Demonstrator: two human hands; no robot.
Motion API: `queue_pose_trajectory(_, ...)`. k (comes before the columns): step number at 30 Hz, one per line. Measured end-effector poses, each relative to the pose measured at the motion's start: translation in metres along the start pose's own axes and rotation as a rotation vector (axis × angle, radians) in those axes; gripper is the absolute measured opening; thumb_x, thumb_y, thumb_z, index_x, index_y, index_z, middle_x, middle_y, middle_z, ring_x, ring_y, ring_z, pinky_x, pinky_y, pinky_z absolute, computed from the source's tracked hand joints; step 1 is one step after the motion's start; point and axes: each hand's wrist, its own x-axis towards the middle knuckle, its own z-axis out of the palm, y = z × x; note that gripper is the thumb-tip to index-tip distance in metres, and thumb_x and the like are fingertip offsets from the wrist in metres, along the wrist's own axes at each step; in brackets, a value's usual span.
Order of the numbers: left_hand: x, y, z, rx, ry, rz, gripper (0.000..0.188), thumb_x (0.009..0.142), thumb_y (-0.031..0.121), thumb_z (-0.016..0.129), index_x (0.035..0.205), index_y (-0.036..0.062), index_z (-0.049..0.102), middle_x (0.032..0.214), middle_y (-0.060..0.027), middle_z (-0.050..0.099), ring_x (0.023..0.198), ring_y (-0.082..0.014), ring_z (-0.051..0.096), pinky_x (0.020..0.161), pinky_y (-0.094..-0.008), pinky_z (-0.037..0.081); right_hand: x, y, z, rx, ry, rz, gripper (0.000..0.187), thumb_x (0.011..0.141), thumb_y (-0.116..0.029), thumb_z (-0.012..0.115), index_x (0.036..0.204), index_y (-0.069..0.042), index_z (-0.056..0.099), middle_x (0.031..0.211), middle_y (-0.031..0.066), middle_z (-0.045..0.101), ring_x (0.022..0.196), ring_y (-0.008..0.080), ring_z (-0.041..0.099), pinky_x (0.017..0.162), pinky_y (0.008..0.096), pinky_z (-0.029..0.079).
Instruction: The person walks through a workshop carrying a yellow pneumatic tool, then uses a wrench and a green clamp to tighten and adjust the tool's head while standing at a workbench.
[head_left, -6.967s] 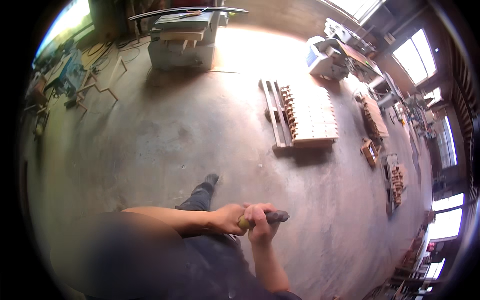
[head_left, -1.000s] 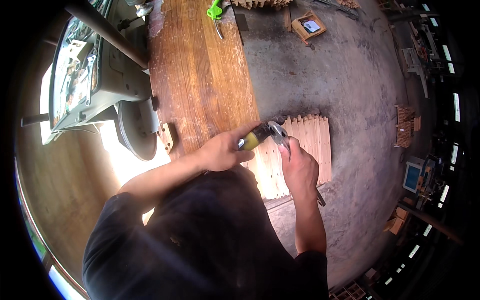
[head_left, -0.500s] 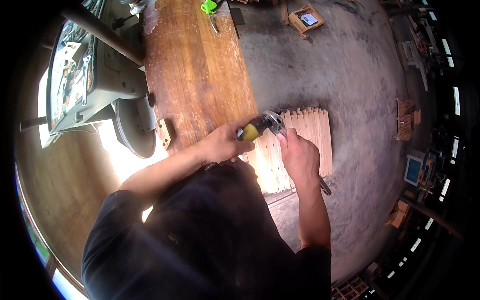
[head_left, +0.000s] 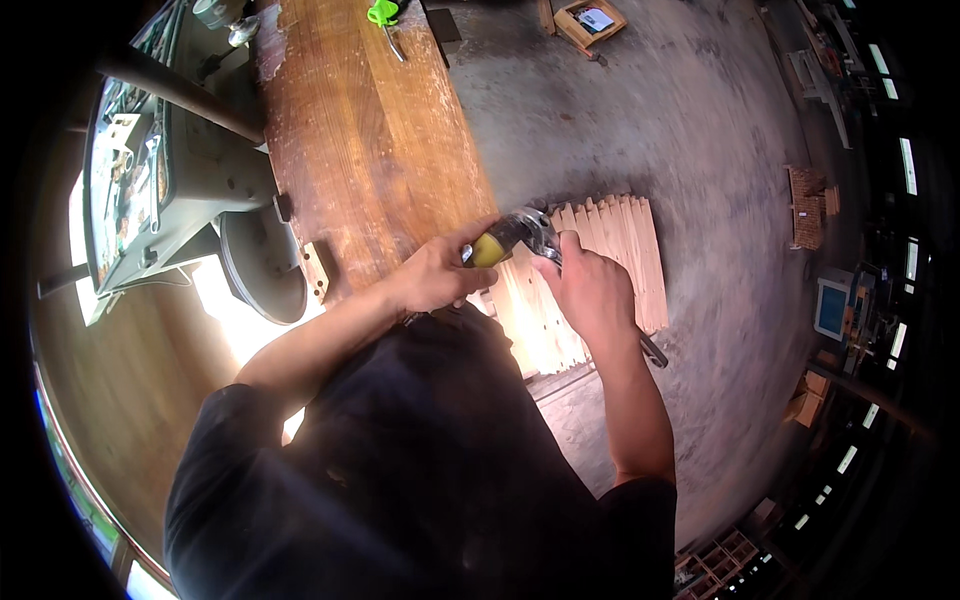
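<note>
My left hand (head_left: 440, 272) is closed around an angle grinder (head_left: 492, 250) with a yellow and black body. Its metal head (head_left: 530, 226) points up and to the right, toward my other hand. A wrench is gripped in my right hand (head_left: 597, 292); the dark end of the wrench (head_left: 652, 350) sticks out below my wrist. The wrench's metal jaw meets the grinder's head, though my fingers partly hide where they touch. Beneath both hands lies a row of pale wooden strips (head_left: 615, 245), set side by side.
A worn wooden tabletop (head_left: 370, 150) stretches away ahead, with a bright green tool (head_left: 383, 12) at its far end. To the left stands a grey machine (head_left: 200, 170) with a round disc (head_left: 262, 268). A small wooden box (head_left: 590, 20) sits on the concrete floor (head_left: 720, 150).
The wrench has turned a little against the grinder's head, and my right hand has shifted slightly. The whole view has moved a bit, so the surroundings appear farther left and up.
</note>
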Motion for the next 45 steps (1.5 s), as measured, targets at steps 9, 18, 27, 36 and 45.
queue_pose_trajectory(9,0.006,0.003,-0.004,0.018,-0.050,-0.052,0.074,0.097,0.008,0.073,0.163,0.0110,0.039,0.093,0.0015,0.066,0.069,-0.0078,0.058,0.060,-0.0246,0.048,0.003,0.005,0.015,0.056,0.118,0.004,0.037,0.104,-0.043,0.062,0.096,-0.006,0.065,0.068,0.0143,0.069,0.065,0.0355,0.071,0.060,0.0471,0.055)
queue_pose_trajectory(18,0.007,-0.006,0.002,0.154,0.013,-0.020,0.077,0.094,0.014,0.072,0.163,0.0090,0.038,0.092,-0.0060,0.070,0.067,-0.0127,0.060,0.063,-0.0319,0.052,0.008,-0.003,0.018,0.092,-0.004,0.142,0.051,0.101,-0.054,0.061,0.093,-0.004,0.066,0.070,0.0193,0.070,0.071,0.0404,0.073,0.066,0.0516,0.056)
queue_pose_trajectory(27,0.013,0.002,-0.002,0.256,0.042,-0.100,0.078,0.092,0.018,0.073,0.162,0.0069,0.040,0.089,-0.0069,0.067,0.073,-0.0120,0.063,0.066,-0.0309,0.052,0.011,0.003,0.045,0.151,0.081,0.041,0.040,0.106,-0.044,0.057,0.099,-0.004,0.062,0.068,0.0179,0.070,0.068,0.0397,0.073,0.061,0.0497,0.057)
queue_pose_trajectory(36,0.031,-0.020,0.000,0.633,0.154,-0.045,0.061,0.089,0.029,0.080,0.137,-0.0003,0.057,0.094,-0.0221,0.072,0.089,-0.0359,0.071,0.079,-0.0435,0.054,0.025,0.002,0.055,0.115,0.044,0.149,0.050,0.104,-0.052,0.058,0.090,-0.004,0.065,0.068,0.0181,0.070,0.068,0.0390,0.073,0.061,0.0491,0.057)
queue_pose_trajectory(45,0.056,-0.032,-0.009,0.778,0.082,-0.159,0.053,0.083,0.036,0.084,0.116,-0.0008,0.067,0.096,-0.0234,0.073,0.092,-0.0400,0.072,0.081,-0.0469,0.055,0.026,0.018,0.109,0.210,0.152,0.091,0.042,0.106,-0.044,0.056,0.097,-0.004,0.062,0.071,0.0184,0.070,0.070,0.0393,0.073,0.062,0.0499,0.057)
